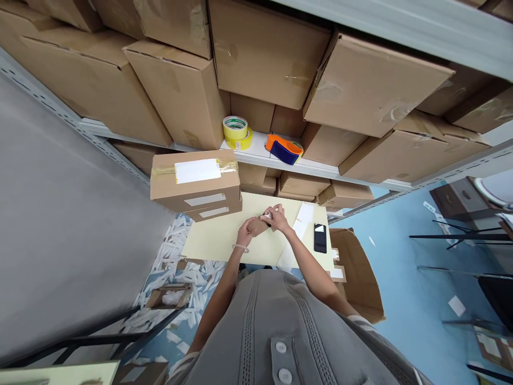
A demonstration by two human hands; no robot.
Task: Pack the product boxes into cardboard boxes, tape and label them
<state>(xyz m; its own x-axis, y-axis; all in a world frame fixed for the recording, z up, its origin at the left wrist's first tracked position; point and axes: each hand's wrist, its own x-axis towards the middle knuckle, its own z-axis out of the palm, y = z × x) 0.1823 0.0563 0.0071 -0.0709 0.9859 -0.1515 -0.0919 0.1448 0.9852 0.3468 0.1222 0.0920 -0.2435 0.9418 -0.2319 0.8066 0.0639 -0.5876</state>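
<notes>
Over the pale yellow table (224, 240), my left hand (244, 233) is closed on the near left side of a small brown cardboard box (257, 226). A pale bracelet circles that wrist. At the box's far right end, my right hand (276, 218) has its fingers bent in a pinch. A small white piece (265, 216) shows at those fingertips, too small to identify. Part of the box is hidden by the right hand. Right of this hand lie a white paper strip (303, 218) and a black phone (320, 238).
Two stacked cartons (196, 182) stand at the table's left. On the shelf (256, 154) ahead are yellow tape rolls (235, 131) and an orange-blue tape dispenser (284, 149), among many cardboard boxes. A large open carton (358, 272) is right of the table. White scraps (172, 256) litter the floor.
</notes>
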